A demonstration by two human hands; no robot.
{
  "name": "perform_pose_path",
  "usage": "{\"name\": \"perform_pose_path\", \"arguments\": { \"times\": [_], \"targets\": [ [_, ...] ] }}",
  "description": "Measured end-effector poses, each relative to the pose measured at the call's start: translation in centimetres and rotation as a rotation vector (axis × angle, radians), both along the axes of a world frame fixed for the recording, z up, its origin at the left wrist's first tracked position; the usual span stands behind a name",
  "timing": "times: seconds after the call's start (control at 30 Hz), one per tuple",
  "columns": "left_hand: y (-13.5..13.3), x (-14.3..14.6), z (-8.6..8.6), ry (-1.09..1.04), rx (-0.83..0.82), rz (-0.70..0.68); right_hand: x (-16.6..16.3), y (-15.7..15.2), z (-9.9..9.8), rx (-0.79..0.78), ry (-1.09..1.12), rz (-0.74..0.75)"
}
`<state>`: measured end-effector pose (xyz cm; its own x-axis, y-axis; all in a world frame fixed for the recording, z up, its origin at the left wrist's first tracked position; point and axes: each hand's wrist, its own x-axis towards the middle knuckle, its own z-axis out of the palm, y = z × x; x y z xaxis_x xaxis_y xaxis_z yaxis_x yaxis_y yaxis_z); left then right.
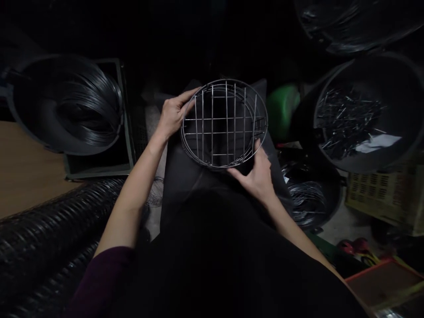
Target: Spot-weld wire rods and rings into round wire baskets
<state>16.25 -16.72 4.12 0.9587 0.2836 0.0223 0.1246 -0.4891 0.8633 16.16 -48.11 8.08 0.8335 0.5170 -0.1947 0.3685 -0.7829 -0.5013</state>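
Between my two hands, above my lap, is a round wire basket [226,126] with a grid of crossing bars facing up and several rings around its side. My left hand [174,114] grips it at the upper left, with the fingers partly hidden behind the rim. At the lower right, my right hand [257,174] holds the ring edge, its thumb along the near side and a finger up the right side. Dark cloth [185,185] covers my lap under the basket.
On the left, a black bucket [20,95] holds coiled wire [89,99] beside a crate [99,170]; rolled mesh [49,229] lies below. To the right are a bucket [406,101] of short wire pieces [347,115], another of coiled wire [304,196], a yellow crate [377,192] and a green object [283,110].
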Motion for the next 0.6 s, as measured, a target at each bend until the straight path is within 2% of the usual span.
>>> {"name": "perform_pose_path", "arguments": {
  "times": [0.1,0.17,0.27,0.33,0.4,0.47,0.53,0.6],
  "targets": [
    [0.3,0.1,-0.4,0.024,-0.008,0.015,-0.6,1.4,-1.6,0.034,0.008,-0.092],
    [0.3,0.0,-0.1,0.017,-0.02,0.031,-1.1,2.1,-2.3,0.063,0.021,-0.129],
    [-0.1,-0.5,1.6,0.014,-0.064,0.066,-1.1,1.9,-1.9,0.143,0.07,-0.154],
    [0.0,-0.7,2.6,0.088,-0.119,0.087,0.5,0.7,-1.2,0.243,0.129,-0.105],
    [0.7,-0.3,3.1,0.104,-0.17,0.22,3.9,-1.6,-0.4,0.337,0.119,-0.111],
    [1.6,0.7,3.5,0.109,-0.307,0.266,8.9,-5.0,0.5,0.356,-0.015,-0.251],
    [2.5,2.0,4.4,0.176,-0.421,0.152,14.9,-8.8,0.9,0.232,-0.169,-0.447],
    [3.3,3.4,5.4,0.344,-0.398,-0.045,21.0,-11.7,0.3,-0.015,-0.17,-0.55]
  ]
}}
